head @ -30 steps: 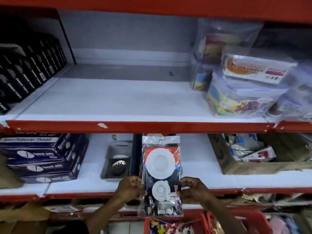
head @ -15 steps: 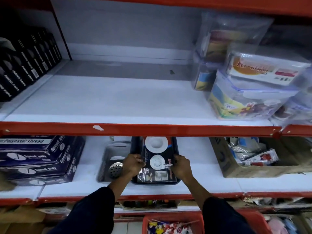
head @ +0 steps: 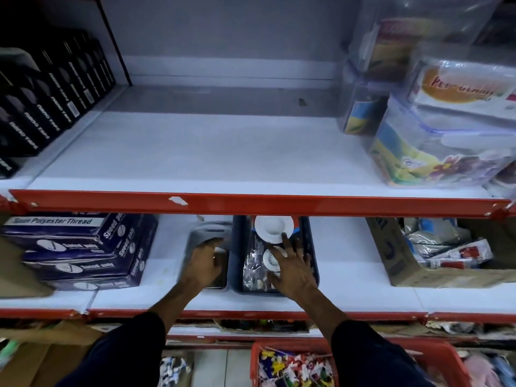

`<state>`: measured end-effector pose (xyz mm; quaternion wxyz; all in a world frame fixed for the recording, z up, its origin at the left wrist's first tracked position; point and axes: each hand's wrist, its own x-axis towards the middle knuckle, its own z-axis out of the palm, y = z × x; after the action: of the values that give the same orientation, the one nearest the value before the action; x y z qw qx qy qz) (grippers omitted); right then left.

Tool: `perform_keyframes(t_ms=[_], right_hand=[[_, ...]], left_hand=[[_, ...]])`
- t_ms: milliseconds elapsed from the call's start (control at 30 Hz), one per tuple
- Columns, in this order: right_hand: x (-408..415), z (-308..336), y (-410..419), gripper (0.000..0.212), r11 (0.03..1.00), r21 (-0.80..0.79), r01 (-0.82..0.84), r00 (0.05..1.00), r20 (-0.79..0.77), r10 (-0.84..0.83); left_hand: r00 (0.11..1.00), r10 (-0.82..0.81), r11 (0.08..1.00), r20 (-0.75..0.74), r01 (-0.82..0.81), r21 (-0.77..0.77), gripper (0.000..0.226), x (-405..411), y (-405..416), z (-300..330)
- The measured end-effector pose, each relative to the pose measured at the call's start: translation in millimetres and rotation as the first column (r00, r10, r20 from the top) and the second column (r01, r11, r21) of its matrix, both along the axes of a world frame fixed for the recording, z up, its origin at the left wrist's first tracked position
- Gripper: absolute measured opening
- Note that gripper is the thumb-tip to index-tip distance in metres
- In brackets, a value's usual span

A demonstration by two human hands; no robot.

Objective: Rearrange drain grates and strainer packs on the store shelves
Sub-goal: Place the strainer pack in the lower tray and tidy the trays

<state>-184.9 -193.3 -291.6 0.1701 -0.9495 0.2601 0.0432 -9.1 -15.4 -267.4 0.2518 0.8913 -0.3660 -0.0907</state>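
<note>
A clear strainer pack (head: 272,231) with white round strainers lies flat in a dark blue tray (head: 312,247) on the lower shelf. My right hand (head: 293,270) rests on the pack, fingers spread. Just left of the tray lies a grey drain grate pack (head: 208,233). My left hand (head: 205,263) covers its front part with fingers curled onto it, hiding the metal grate.
Dark blue thread boxes (head: 83,247) are stacked at the left and an open cardboard box (head: 405,263) of packets stands at the right. The red shelf edge (head: 279,203) hangs just above my hands. Clear plastic containers (head: 435,152) and black boxes (head: 42,107) flank the upper shelf. A red basket (head: 435,358) sits below.
The strainer pack went from held upright in both hands down into the dark tray. My left hand has shifted left onto the drain grate pack; my right hand has let go and flattened on the pack.
</note>
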Motion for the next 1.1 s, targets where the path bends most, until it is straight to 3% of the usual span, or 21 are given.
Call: perform_keyframes(t_ms=[100,200,333,567,667,833,967,1100], right_hand=[[3,0,2,0.079,1.000,0.017,0.022,1.000,-0.012,-0.022],[5,0,3,0.080,0.999,0.024,0.033,0.999,-0.028,-0.033],[8,3,3,0.088,0.999,0.024,0.044,0.997,-0.067,-0.042],[12,6,8,0.091,0.999,-0.010,0.051,0.992,-0.115,-0.052],[11,8,12,0.090,0.997,-0.052,0.052,0.990,-0.132,-0.058],[5,9,21,0.081,0.997,-0.074,0.023,0.996,-0.086,-0.030],[4,10,27,0.080,0.998,-0.052,0.033,0.997,-0.075,-0.036],[1,14,33,0.075,0.999,-0.025,0.025,0.996,-0.090,-0.027]], left_hand=[[0.986,-0.167,0.961,0.012,0.160,0.227,0.049,17,10,-23],[0.970,-0.242,0.892,0.024,0.212,0.400,0.057,33,13,-45],[0.964,-0.259,0.902,-0.059,0.264,0.342,0.046,32,6,-43],[0.970,-0.235,0.920,-0.056,0.240,0.309,0.030,41,7,-50],[0.977,-0.204,0.929,-0.067,0.215,0.303,0.038,40,8,-47],[0.942,-0.330,0.886,-0.068,0.334,0.322,0.059,40,19,-43],[0.940,-0.339,0.880,-0.020,0.325,0.346,0.055,34,19,-39],[0.926,-0.373,0.851,-0.063,0.369,0.373,0.056,38,20,-42]])
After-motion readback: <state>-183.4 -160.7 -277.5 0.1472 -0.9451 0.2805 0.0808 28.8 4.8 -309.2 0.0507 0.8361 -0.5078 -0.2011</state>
